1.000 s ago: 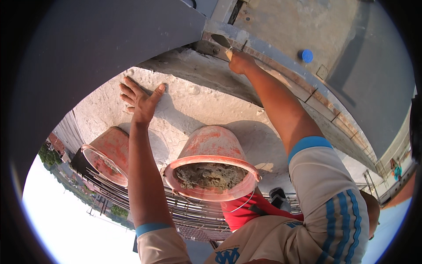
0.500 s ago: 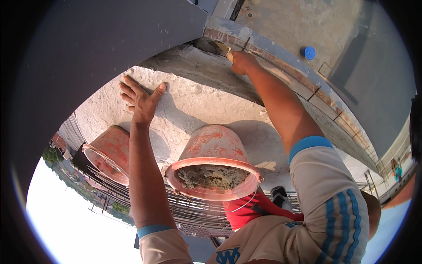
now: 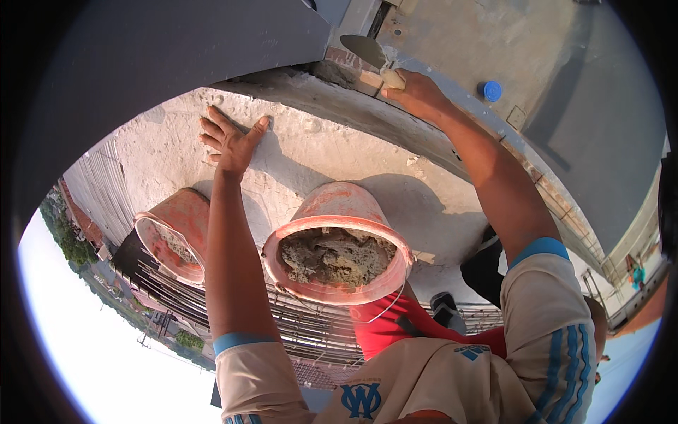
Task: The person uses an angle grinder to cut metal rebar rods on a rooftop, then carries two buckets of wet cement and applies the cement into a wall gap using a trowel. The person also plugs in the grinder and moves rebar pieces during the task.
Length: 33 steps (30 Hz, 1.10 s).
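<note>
My right hand [image 3: 417, 95] is closed around the pale handle of a trowel [image 3: 364, 49]. The trowel's rounded grey blade points up and left, over the tiled edge strip [image 3: 367, 79] at the corner by the dark wall. My left hand [image 3: 233, 141] lies with spread fingers against the rough cement surface [image 3: 304, 138], holding nothing. Between my arms stands a red-orange bucket [image 3: 339, 201] smeared with cement, its mouth toward me and wet grey mortar [image 3: 335, 258] inside. Left of my left forearm is a second such bucket [image 3: 185, 212], partly hidden by the arm, with some residue in it.
A big dark grey panel [image 3: 176, 49] fills the upper left. Beyond the edge strip lies a concrete floor [image 3: 452, 42] with a blue round lid or container [image 3: 490, 90]. Thin metal bars [image 3: 311, 332] run below the buckets, with rooftops and trees farther down.
My right hand has drawn back to the right and lifted, bringing the trowel blade into sight above the edge strip. My left hand stays on the cement. The view has shifted a little.
</note>
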Motion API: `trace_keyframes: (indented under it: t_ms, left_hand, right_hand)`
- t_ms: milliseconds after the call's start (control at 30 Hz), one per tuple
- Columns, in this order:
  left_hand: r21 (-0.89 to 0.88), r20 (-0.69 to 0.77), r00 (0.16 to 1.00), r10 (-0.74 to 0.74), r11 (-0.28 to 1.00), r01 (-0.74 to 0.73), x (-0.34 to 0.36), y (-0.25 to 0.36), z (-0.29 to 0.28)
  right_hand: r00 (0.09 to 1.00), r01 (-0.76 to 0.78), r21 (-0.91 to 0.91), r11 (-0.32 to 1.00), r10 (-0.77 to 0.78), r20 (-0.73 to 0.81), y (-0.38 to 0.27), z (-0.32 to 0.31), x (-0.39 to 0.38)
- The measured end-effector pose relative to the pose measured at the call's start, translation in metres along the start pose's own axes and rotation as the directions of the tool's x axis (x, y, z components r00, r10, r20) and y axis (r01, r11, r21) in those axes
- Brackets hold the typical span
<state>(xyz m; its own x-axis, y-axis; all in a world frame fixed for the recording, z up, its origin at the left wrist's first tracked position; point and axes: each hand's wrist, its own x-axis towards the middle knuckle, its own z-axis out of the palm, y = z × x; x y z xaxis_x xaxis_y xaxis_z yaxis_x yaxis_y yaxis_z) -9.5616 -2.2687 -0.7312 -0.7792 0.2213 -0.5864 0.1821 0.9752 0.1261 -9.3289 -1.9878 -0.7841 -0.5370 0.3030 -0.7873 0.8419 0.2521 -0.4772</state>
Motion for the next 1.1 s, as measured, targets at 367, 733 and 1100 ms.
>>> trace_keyframes:
  t_ms: [367,733,1100]
  left_hand:
    - [-0.813,0.285,0.924,0.253,0.574,0.094,-0.124,-0.071,-0.054]
    - [-0.951,0.090,0.996,0.004,-0.298,0.087,-0.312,-0.077,0.037]
    - [-0.996,-0.005,0.997,0.081,0.085,-0.012,-0.276,-0.004,-0.038]
  right_hand:
    - [0.921,0.368,-0.591,0.718,-0.194,0.338,-0.124,-0.089,-0.353]
    - [0.950,0.278,-0.642,0.715,-0.105,0.295,-0.117,0.047,-0.334]
    - [0.901,0.268,-0.248,0.931,-0.151,0.407,-0.070,0.078,-0.339]
